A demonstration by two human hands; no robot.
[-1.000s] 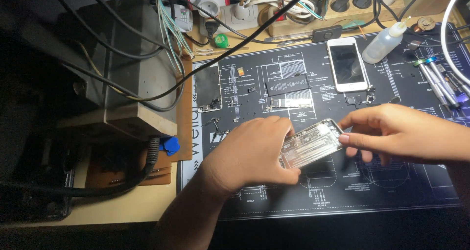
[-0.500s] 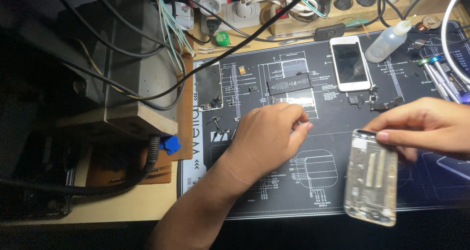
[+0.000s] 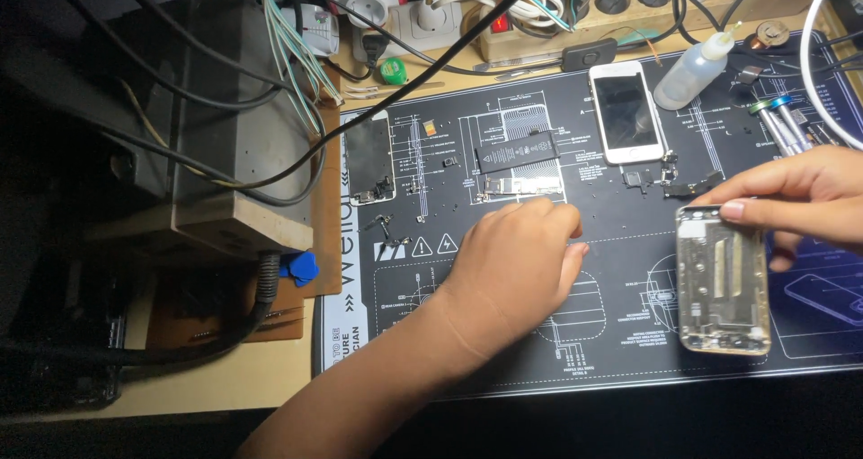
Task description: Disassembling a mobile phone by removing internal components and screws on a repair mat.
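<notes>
- Dim light covered the wooden desk (image 3: pixel 225 383), most of it overlaid by a dark repair mat (image 3: pixel 629 351) printed with white outlines.
- The left hand (image 3: pixel 517 266) rested palm down on the middle of the mat, fingers curled and close together, their tips touching the mat just below a black battery (image 3: pixel 517 151); whether anything sat under the fingertips could not be told.
- The right hand (image 3: pixel 800 198) came in from the right edge and pinched the top edge of a gold phone housing (image 3: pixel 724 279) between thumb and fingers.
- That housing lay open side up near the mat's lower right, a shallow metal shell with small parts and brackets inside it, though these were too small to make out.
- A white phone (image 3: pixel 627 111) lay face up near the mat's top, and just to its right a clear squeeze bottle (image 3: pixel 692 68) with a thin nozzle lay tilted; its contents could not be seen.
- A detached screen panel (image 3: pixel 370 160) lay at the mat's upper left.
- Screwdrivers (image 3: pixel 782 122) lay at the far right.
- Tangled cables (image 3: pixel 297 54) crossed a dark machine (image 3: pixel 180 126) on the left.
</notes>
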